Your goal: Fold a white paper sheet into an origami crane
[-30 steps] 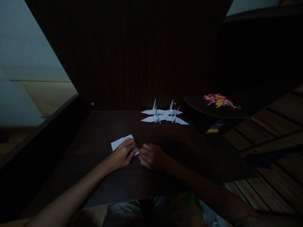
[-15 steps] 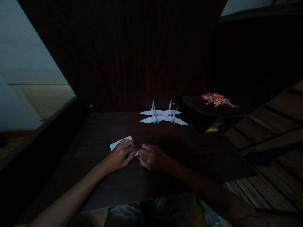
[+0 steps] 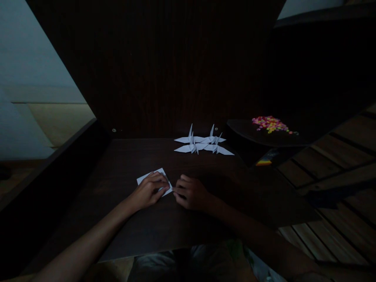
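A folded sheet of white paper [image 3: 160,172] lies on the dark wooden desktop. My left hand [image 3: 150,190] rests over it with bent fingers, holding it down and covering its middle. At the paper's right corner, the fingertips of my right hand [image 3: 188,192] are pinched together on the tip. How much of the corner sits between those fingers is hidden. Farther back stand several white origami cranes [image 3: 193,148], close together with wings overlapping, apart from both hands.
A dark back panel [image 3: 164,70] rises behind the cranes. On a curved shelf [image 3: 241,127] at the right lies a heap of small colourful pieces [image 3: 270,124]. A dark side panel [image 3: 49,160] borders the desktop on the left. Slatted wood [image 3: 337,156] shows at the far right.
My right hand has shifted slightly, its upper fingers lifting a little from the paper's corner. More of the paper's right edge shows. My left hand stays on the paper.
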Demonstrator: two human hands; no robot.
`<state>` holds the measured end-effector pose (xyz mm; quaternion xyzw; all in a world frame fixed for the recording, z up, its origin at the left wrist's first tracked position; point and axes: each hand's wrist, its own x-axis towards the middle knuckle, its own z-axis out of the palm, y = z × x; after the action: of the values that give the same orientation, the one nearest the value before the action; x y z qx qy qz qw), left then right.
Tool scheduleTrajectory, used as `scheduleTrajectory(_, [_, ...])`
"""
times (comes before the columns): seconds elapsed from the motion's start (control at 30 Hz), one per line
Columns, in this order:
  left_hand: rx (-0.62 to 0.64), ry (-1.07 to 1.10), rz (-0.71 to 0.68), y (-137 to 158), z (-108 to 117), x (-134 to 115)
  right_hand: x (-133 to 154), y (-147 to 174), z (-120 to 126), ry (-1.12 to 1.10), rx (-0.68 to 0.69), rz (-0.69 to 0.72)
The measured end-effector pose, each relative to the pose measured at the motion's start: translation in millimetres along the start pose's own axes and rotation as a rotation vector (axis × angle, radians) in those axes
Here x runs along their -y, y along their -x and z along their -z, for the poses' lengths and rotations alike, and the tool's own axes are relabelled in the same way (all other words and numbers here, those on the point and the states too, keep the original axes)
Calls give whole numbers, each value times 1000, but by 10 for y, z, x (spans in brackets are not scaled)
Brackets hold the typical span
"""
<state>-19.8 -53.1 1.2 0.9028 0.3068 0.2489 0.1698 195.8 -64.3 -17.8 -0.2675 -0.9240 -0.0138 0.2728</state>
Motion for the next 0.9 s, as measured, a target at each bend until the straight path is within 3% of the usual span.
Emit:
scheduleTrajectory(0.17, [-25, 8, -9, 9, -27, 13, -6, -26, -39, -166, -22, -182])
scheduleTrajectory(0.43, [-19, -1, -12, 12, -20, 8, 24, -88, -120, -201, -53, -293])
scheduleTrajectory(0.67, [-34, -6, -32, 8, -27, 20, 49, -61, -17, -36, 58, -38])
scheduleTrajectory(0.9, [-8, 10, -37, 10, 11, 44, 66, -36, 15, -7, 34, 41])
